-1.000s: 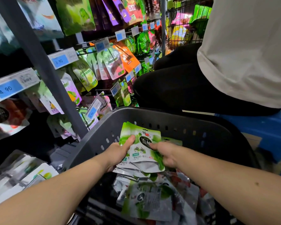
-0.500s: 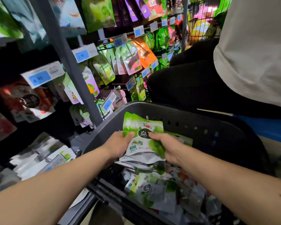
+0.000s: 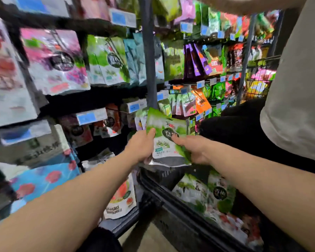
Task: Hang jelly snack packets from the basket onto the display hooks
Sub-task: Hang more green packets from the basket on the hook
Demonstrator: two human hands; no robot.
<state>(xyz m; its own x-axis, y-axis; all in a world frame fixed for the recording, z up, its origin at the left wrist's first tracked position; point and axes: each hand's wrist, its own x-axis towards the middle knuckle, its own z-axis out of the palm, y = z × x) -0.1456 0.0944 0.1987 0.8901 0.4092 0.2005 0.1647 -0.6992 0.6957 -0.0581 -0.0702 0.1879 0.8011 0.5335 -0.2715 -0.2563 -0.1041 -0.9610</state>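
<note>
A stack of green-and-white jelly snack packets point(image 3: 166, 135) is held up between both hands above the dark basket point(image 3: 173, 199). My left hand point(image 3: 141, 145) grips the stack's left edge with the thumb on its front. My right hand point(image 3: 191, 148) grips the right side, thumb laid over the dark round logo. More green packets point(image 3: 207, 195) lie in the basket below. Display hooks with hanging packets point(image 3: 186, 104) and blue price tags point(image 3: 135, 107) fill the rack just behind the stack. The view is motion-blurred.
Another person in a grey shirt point(image 3: 296, 91) and dark trousers point(image 3: 235, 130) crouches close on the right. A grey rack post point(image 3: 149, 59) rises behind the stack. Larger snack bags point(image 3: 56, 60) hang at left, and lower shelves hold a pouch point(image 3: 122, 199).
Both hands have lifted the packet stack up out of the basket toward the rack. The camera has swung up and left, so the hanging displays now fill the view.
</note>
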